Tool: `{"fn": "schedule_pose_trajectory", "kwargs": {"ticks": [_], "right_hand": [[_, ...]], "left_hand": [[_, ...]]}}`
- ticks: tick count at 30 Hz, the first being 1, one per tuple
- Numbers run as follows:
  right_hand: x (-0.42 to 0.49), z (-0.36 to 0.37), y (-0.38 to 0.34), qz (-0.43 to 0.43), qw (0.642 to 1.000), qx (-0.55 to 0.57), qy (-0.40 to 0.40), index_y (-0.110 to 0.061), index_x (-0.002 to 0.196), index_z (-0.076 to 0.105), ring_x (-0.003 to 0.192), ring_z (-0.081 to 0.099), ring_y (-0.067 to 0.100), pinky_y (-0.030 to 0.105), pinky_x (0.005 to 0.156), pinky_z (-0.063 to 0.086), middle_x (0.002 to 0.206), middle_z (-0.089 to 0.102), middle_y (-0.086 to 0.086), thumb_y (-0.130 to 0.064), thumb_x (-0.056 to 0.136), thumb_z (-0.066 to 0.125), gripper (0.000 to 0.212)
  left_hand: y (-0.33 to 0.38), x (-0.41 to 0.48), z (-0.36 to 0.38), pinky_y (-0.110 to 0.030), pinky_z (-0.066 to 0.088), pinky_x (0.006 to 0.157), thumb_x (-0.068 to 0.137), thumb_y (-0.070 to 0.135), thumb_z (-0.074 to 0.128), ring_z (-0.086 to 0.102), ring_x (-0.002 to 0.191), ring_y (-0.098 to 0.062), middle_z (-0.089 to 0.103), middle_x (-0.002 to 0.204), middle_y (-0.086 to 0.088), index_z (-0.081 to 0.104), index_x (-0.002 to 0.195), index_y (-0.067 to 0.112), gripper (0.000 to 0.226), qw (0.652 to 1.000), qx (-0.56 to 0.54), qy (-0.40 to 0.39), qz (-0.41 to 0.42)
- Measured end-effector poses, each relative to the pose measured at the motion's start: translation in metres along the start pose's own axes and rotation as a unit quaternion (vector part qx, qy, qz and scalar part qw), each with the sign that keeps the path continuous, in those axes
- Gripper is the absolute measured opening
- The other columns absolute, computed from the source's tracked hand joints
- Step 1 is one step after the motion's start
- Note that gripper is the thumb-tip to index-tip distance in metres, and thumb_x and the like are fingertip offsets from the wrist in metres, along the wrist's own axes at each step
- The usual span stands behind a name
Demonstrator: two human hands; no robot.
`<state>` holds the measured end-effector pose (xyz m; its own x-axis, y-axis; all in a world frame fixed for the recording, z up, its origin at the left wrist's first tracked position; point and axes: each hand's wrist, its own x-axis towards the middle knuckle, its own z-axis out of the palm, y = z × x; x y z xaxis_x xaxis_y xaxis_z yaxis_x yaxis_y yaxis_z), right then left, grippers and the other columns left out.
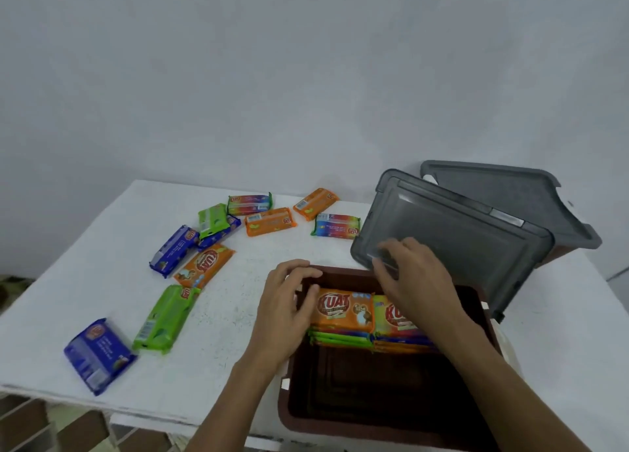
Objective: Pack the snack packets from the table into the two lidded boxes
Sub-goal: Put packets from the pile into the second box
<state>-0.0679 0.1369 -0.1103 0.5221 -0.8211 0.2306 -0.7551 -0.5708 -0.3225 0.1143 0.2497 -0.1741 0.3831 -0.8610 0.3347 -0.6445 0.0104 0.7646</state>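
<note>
Left hand: the left hand (pixel 289 312) is reaching in over the left wall of the open brown box (pixel 285 407). Its fingers (pixel 303 270) are bending over the box's far left corner and the thumb is lying against the left end of the top orange packet (pixel 343 310). Whether it is pinching the packet cannot be told.
Right hand: the right hand (pixel 412 281) is hovering palm down over the far side of the box. Its fingers (pixel 384 264) are spreading apart, blurred, across the lower edge of the grey lid (pixel 459 247).
Packed packets: the orange packet is lying on top of green packets (pixel 340 337) against the far wall. A second stack (pixel 391 315) is sitting just beside it, partly under the right hand.
Box: it is sitting at the table's near edge, toward the right. Its near half is showing bare floor.
Lid: it is leaning tilted just behind the open box, against the second box (pixel 503 192), which is sitting lidded at the far right corner.
Loose packets: the loose packets (pixel 165 318) are lying scattered over the left side and far middle of the table (pixel 238 315).
Open room: a bare strip of table is running between them and the box's left wall.
</note>
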Motion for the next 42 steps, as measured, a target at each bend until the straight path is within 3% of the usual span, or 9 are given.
{"fn": "schedule_pose_trajectory", "kwargs": {"ticks": [7,12,19,27,31,33,36,40,42], "right_hand": [[0.11,0.042,-0.024,-0.066,0.987,0.027,-0.141,-0.016,0.131,0.05,0.095,0.059,0.025,0.038,0.083,0.051,0.112,0.063,0.01,-0.027,0.091,0.058,0.042],[0.172,0.102,-0.019,-0.036,0.964,-0.034,-0.26,-0.012,0.139,0.038,0.104,0.057,0.03,0.038,0.084,0.051,0.122,0.056,0.016,-0.022,0.09,0.061,0.055],[0.199,0.149,-0.006,-0.039,0.948,-0.109,-0.296,-0.013,0.145,0.025,0.102,0.059,0.032,0.044,0.084,0.053,0.12,0.053,0.016,-0.019,0.088,0.064,0.07],[0.188,0.145,-0.011,-0.108,0.948,-0.128,-0.269,-0.015,0.143,0.028,0.09,0.061,0.028,0.031,0.067,0.051,0.135,0.04,0.017,-0.024,0.079,0.073,0.078],[0.172,0.107,-0.018,-0.064,0.975,-0.004,-0.213,-0.021,0.145,0.023,0.09,0.057,0.026,0.034,0.074,0.054,0.133,0.041,0.012,-0.018,0.077,0.072,0.083],[0.159,0.079,-0.016,-0.012,0.976,0.095,-0.193,-0.022,0.144,0.027,0.099,0.054,0.021,0.027,0.078,0.049,0.126,0.047,0.006,-0.019,0.075,0.077,0.086],[0.126,0.036,-0.008,0.05,0.963,0.221,-0.149,-0.028,0.134,0.039,0.091,0.062,0.008,0.011,0.065,0.051,0.113,0.057,-0.004,-0.02,0.074,0.079,0.072],[0.064,-0.01,0.005,0.092,0.914,0.384,-0.093,-0.028,0.124,0.049,0.096,0.069,0.012,0.025,0.078,0.058,0.116,0.064,0.0,-0.008,0.078,0.077,0.057],[0.031,-0.026,0.008,0.109,0.879,0.455,-0.09,-0.026,0.122,0.053,0.097,0.071,0.015,0.029,0.076,0.059,0.114,0.068,0.002,-0.002,0.079,0.076,0.054]], "left_hand": [[-0.054,0.059,-0.03,-0.034,0.051,0.086,0.097,0.023,0.057,0.056,0.108,-0.008,0.06,0.115,0.009,0.065,0.111,0.024,0.016,1.0,0.012,0.013,-0.026],[-0.109,0.132,-0.037,-0.038,0.043,0.097,0.095,0.021,0.058,0.053,0.116,-0.026,0.061,0.126,-0.006,0.06,0.124,0.015,0.03,0.983,0.159,-0.081,-0.052],[-0.142,0.186,-0.01,-0.049,0.031,0.108,0.096,0.033,0.05,0.029,0.137,-0.034,0.032,0.153,-0.006,0.033,0.145,0.021,0.053,0.897,0.352,-0.266,-0.037],[-0.152,0.191,-0.007,-0.05,0.033,0.103,0.092,0.036,0.056,0.034,0.129,-0.036,0.038,0.145,-0.01,0.031,0.145,0.027,0.06,0.889,0.377,-0.257,-0.034],[-0.151,0.195,-0.009,-0.053,0.03,0.107,0.082,0.049,0.067,0.032,0.133,-0.038,0.035,0.146,-0.016,0.025,0.149,0.03,0.081,0.878,0.352,-0.305,-0.106],[-0.15,0.189,-0.01,-0.052,0.034,0.106,0.075,0.059,0.07,0.036,0.133,-0.037,0.035,0.148,-0.015,0.024,0.15,0.03,0.092,0.874,0.351,-0.316,-0.111],[-0.141,0.171,-0.016,-0.048,0.044,0.1,0.069,0.07,0.068,0.045,0.125,-0.034,0.041,0.14,-0.014,0.028,0.149,0.029,0.098,0.892,0.321,-0.289,-0.13],[-0.114,0.139,-0.033,-0.042,0.05,0.093,0.069,0.045,0.08,0.05,0.115,-0.025,0.046,0.127,-0.008,0.036,0.143,0.025,0.088,0.962,0.119,-0.178,-0.167],[-0.091,0.119,-0.043,-0.037,0.048,0.092,0.068,0.035,0.083,0.05,0.114,-0.017,0.048,0.128,-0.001,0.038,0.138,0.026,0.084,0.982,-0.01,-0.108,-0.157]]}}
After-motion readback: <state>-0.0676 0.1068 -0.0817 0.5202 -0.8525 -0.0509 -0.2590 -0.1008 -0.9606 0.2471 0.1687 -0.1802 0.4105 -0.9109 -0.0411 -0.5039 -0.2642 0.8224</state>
